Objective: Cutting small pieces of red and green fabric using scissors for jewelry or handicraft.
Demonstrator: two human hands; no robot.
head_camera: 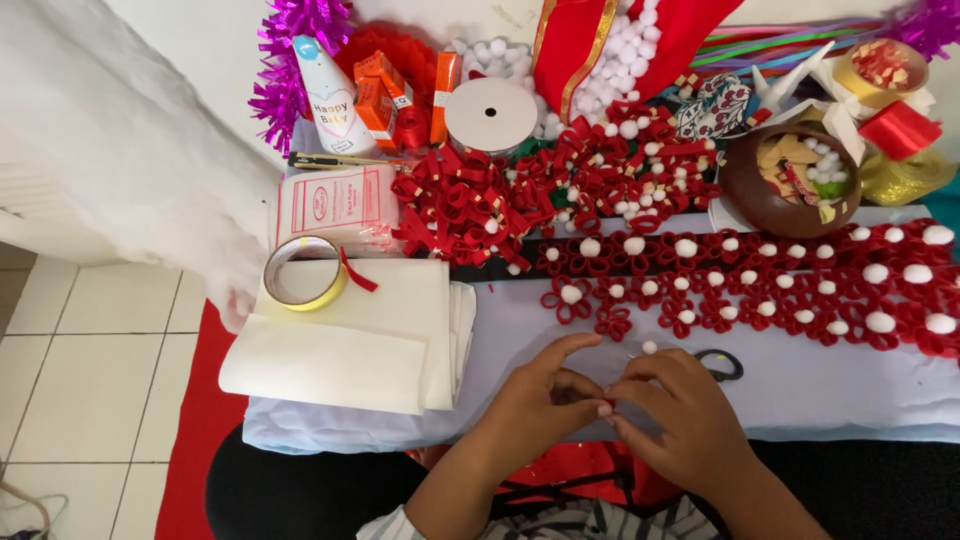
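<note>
Left hand [545,395], right hand [675,410] fingertips pinched together; held piece hidden; scissors [722,364] half-covered.

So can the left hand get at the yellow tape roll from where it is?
Probably yes. The left hand is pinched against the right hand at the table's near edge, and the yellow tape roll lies to its left on the cream paper stack, with only flat paper between them.
</note>
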